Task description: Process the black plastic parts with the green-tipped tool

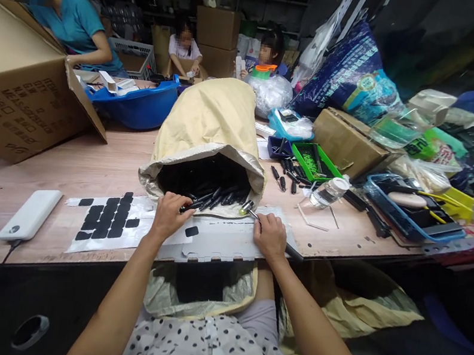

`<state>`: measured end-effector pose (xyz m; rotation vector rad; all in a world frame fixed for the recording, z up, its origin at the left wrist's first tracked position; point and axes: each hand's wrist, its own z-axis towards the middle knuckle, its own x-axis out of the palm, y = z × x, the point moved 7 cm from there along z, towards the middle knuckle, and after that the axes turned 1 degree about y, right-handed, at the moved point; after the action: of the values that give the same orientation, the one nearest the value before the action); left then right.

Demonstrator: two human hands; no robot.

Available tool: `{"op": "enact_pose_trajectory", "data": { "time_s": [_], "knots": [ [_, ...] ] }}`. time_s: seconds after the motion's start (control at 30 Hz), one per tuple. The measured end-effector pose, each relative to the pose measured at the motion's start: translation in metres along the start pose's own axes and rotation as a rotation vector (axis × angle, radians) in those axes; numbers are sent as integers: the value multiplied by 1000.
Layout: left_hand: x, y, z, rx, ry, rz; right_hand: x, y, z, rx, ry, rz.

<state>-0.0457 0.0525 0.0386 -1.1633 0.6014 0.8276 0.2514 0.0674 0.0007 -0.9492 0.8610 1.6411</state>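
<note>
A tan paper sack (210, 118) lies on its side on the wooden table, its mouth facing me and full of black stick-shaped parts (212, 188). My left hand (170, 215) is at the mouth, fingers closed on one black part. My right hand (269, 236) pinches a small silver tool with a yellow-green tip (246, 208) just right of the sack's mouth. Both hands rest over a white sheet (217, 241) with one black pad on it. A sheet of several black adhesive pads (109, 220) lies to the left of my left hand.
A white power bank (31, 214) lies at the left, beside a large cardboard box (11, 85). A blue tub (137, 105), a green tray (315, 161), a plastic bottle (329, 192) and a blue tray (413, 210) crowd the far and right side. Three other people sit across the table. An open bag (200, 286) sits on my lap.
</note>
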Motion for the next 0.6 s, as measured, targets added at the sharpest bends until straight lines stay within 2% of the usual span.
{"op": "enact_pose_trajectory", "data": {
  "time_s": [0.23, 0.4, 0.6],
  "knots": [
    [29, -18, -23, -15, 143, -251, -2, 2, 2, 15, 21, -9],
    [43, -22, -27, -18, 194, -208, -2, 3, 2, 17, 32, -4],
    [52, -23, -27, 19, 194, -153, -1, 1, 2, 23, 40, 8]
  ]
}}
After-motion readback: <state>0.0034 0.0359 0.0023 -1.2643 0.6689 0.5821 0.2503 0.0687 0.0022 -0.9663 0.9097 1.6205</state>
